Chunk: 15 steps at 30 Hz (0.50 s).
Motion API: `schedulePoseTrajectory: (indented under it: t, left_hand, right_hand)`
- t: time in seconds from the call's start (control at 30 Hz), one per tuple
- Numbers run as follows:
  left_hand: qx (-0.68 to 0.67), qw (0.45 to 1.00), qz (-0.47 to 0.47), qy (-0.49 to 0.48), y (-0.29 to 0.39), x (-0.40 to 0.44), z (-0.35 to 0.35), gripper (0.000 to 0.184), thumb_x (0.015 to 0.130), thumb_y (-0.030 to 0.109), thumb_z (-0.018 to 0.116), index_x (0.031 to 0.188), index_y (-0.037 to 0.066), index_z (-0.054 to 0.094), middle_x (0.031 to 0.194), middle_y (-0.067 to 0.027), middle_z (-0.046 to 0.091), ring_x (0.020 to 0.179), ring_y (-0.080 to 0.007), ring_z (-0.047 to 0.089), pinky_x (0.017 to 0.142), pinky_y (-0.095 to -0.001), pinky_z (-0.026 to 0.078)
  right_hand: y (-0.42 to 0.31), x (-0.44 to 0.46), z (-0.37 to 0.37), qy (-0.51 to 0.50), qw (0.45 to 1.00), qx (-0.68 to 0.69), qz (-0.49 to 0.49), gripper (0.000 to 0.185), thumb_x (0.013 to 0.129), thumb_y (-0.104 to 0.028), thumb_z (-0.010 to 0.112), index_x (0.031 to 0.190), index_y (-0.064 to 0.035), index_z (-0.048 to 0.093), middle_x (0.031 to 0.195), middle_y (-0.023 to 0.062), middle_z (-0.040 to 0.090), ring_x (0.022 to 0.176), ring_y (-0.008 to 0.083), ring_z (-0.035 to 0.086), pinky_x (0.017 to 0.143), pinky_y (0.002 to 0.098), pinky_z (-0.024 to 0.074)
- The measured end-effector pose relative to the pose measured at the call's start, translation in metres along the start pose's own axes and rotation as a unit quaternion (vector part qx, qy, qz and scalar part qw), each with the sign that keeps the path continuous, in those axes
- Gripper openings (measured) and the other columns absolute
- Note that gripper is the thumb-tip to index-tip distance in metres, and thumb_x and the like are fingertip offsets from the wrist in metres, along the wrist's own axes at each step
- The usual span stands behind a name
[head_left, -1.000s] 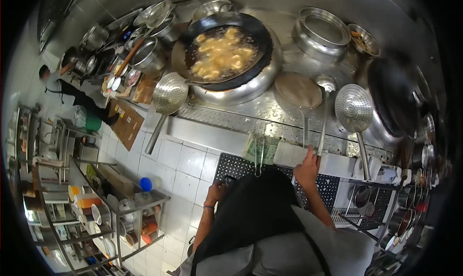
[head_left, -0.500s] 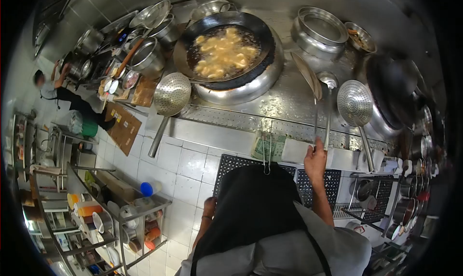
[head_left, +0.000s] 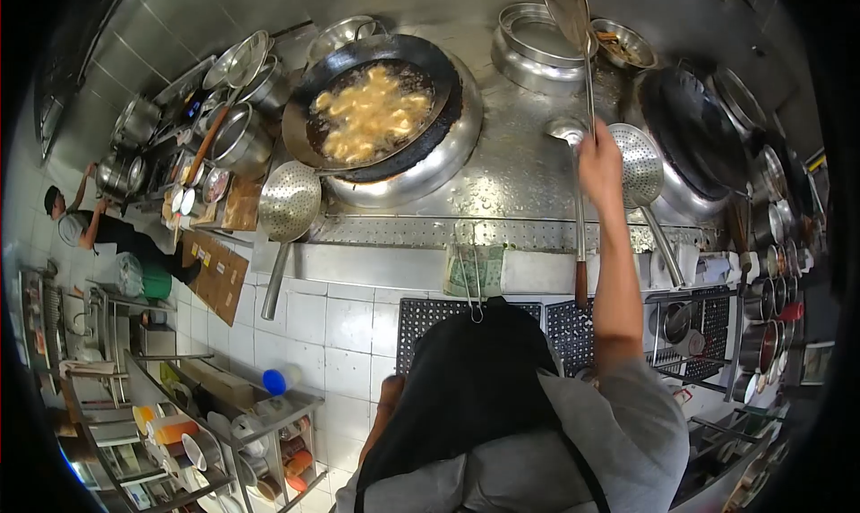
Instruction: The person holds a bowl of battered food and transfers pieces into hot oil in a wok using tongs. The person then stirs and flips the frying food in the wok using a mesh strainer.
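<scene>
My right hand (head_left: pixel 601 165) is closed around the thin handle of a wok spatula (head_left: pixel 564 13), its broad metal head raised towards the back wall. Just left of that hand lies a metal ladle (head_left: pixel 579 199) with a wooden handle end. A perforated skimmer (head_left: pixel 638 165) rests to the right, partly behind my wrist. Pale battered pieces (head_left: pixel 372 112) bubble in dark oil inside a large black wok (head_left: pixel 417 49). Beside the wok lies a second perforated skimmer (head_left: pixel 290 199). My left hand (head_left: pixel 391 387) hangs low beside the black apron, its fingers hidden.
Metal tongs (head_left: pixel 476 310) hang over a green cloth (head_left: pixel 488 267) at the stove's front edge. A steel pot (head_left: pixel 542 60), a bowl (head_left: pixel 624 45) and another black wok (head_left: pixel 694 132) stand at the back and right. A co-worker (head_left: pixel 90 231) stands far left. Shelving (head_left: pixel 296 392) is behind me.
My right hand has moved from the stove's front edge forward and up, lifting the wok spatula off the stove top. The ladle's handle now shows fully. The whole view has shifted slightly.
</scene>
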<state>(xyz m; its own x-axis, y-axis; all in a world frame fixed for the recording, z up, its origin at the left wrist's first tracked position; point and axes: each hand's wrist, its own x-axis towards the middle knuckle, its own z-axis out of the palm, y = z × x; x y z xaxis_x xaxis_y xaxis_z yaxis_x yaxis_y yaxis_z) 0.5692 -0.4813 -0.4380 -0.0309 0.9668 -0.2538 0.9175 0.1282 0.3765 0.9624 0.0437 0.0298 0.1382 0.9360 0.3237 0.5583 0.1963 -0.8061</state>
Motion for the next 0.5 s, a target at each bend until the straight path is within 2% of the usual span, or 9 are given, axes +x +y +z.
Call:
schedulePoseTrajectory:
  t: [0.07, 0.13, 0.17, 0.2, 0.3, 0.37, 0.4, 0.47, 0.5]
  left_hand:
    - [-0.161, 0.986, -0.044, -0.019, 0.016, -0.035, -0.048, 0.017, 0.077, 0.026, 0.068, 0.078, 0.01, 0.069, 0.076, -0.0143, 0.068, 0.071, -0.0315, 0.068, 0.061, -0.0421, 0.053]
    - [-0.08, 0.973, -0.173, -0.13, 0.011, -0.041, -0.056, 0.014, 0.082, 0.022, 0.065, 0.086, 0.009, 0.068, 0.076, -0.0118, 0.067, 0.07, -0.0285, 0.069, 0.058, -0.0406, 0.055]
    - [-0.277, 0.901, -0.326, -0.071, 0.024, -0.045, -0.07, 0.015, 0.084, 0.019, 0.06, 0.092, 0.008, 0.067, 0.078, -0.0106, 0.065, 0.07, -0.0274, 0.069, 0.055, -0.0397, 0.055]
    - [-0.358, 0.861, -0.36, -0.014, 0.026, -0.05, -0.071, 0.016, 0.085, 0.018, 0.058, 0.094, 0.006, 0.065, 0.08, -0.01, 0.064, 0.07, -0.0268, 0.069, 0.053, -0.0384, 0.055]
    - [-0.492, 0.785, -0.361, 0.105, 0.034, -0.067, -0.059, 0.018, 0.087, 0.013, 0.05, 0.099, 0.003, 0.06, 0.086, -0.0084, 0.059, 0.071, -0.0252, 0.069, 0.049, -0.0347, 0.054]
    - [-0.519, 0.77, -0.347, 0.131, 0.043, -0.075, -0.052, 0.016, 0.087, 0.013, 0.051, 0.097, 0.004, 0.059, 0.085, -0.0079, 0.057, 0.071, -0.0254, 0.069, 0.05, -0.0352, 0.054]
    - [-0.483, 0.798, -0.341, 0.117, 0.049, -0.081, -0.048, 0.016, 0.087, 0.016, 0.053, 0.093, 0.004, 0.061, 0.083, -0.0087, 0.06, 0.073, -0.0266, 0.069, 0.053, -0.0377, 0.055]
    - [-0.266, 0.923, -0.272, 0.053, 0.061, -0.094, -0.036, 0.02, 0.086, 0.024, 0.057, 0.086, 0.006, 0.065, 0.081, -0.0102, 0.064, 0.075, -0.029, 0.07, 0.059, -0.0427, 0.056]
    - [-0.159, 0.961, -0.222, 0.037, 0.067, -0.102, -0.028, 0.023, 0.086, 0.028, 0.059, 0.082, 0.006, 0.067, 0.08, -0.011, 0.067, 0.077, -0.0303, 0.071, 0.062, -0.0452, 0.056]
  right_hand:
    - [0.012, 0.061, 0.01, 0.059, 0.996, -0.038, -0.062, 0.036, 0.091, -0.013, 0.049, 0.123, -0.0008, 0.062, 0.1, 0.0273, 0.069, 0.096, 0.0416, 0.067, 0.082, 0.0458, 0.0518]
    - [0.02, 0.11, 0.017, 0.085, 0.993, -0.059, -0.065, 0.037, 0.089, -0.014, 0.05, 0.121, -0.001, 0.064, 0.1, 0.028, 0.068, 0.098, 0.0416, 0.067, 0.085, 0.0464, 0.052]
    - [0.023, 0.131, 0.02, 0.077, 0.995, -0.054, -0.045, 0.038, 0.088, -0.014, 0.051, 0.121, -0.0011, 0.065, 0.101, 0.0278, 0.068, 0.099, 0.0415, 0.067, 0.086, 0.0467, 0.0518]
    - [0.019, 0.141, 0.021, 0.072, 0.996, -0.043, -0.018, 0.038, 0.087, -0.015, 0.051, 0.12, -0.0013, 0.065, 0.101, 0.0276, 0.069, 0.098, 0.0413, 0.067, 0.087, 0.0467, 0.0519]
    - [-0.002, 0.165, 0.024, 0.069, 0.995, 0.001, 0.077, 0.038, 0.086, -0.016, 0.052, 0.118, -0.0017, 0.066, 0.099, 0.0269, 0.069, 0.091, 0.0404, 0.069, 0.085, 0.0461, 0.0531]
    - [0.036, 0.216, 0.038, 0.088, 0.996, -0.024, 0.006, 0.035, 0.086, -0.017, 0.051, 0.112, -0.0006, 0.068, 0.093, 0.0251, 0.071, 0.071, 0.0365, 0.071, 0.074, 0.0447, 0.0557]
    - [0.036, 0.233, 0.041, 0.084, 0.996, -0.026, -0.007, 0.035, 0.086, -0.017, 0.05, 0.111, -0.0002, 0.068, 0.091, 0.0247, 0.071, 0.068, 0.0356, 0.071, 0.071, 0.0446, 0.0557]
    - [0.019, 0.26, 0.04, 0.073, 0.997, -0.018, -0.002, 0.033, 0.087, -0.017, 0.049, 0.109, 0.0006, 0.068, 0.087, 0.0238, 0.071, 0.064, 0.0347, 0.07, 0.065, 0.0449, 0.0555]
    - [0.004, 0.267, 0.036, 0.067, 0.998, -0.009, 0.017, 0.033, 0.087, -0.017, 0.049, 0.108, 0.0009, 0.068, 0.085, 0.0235, 0.07, 0.064, 0.0347, 0.07, 0.063, 0.0454, 0.0552]
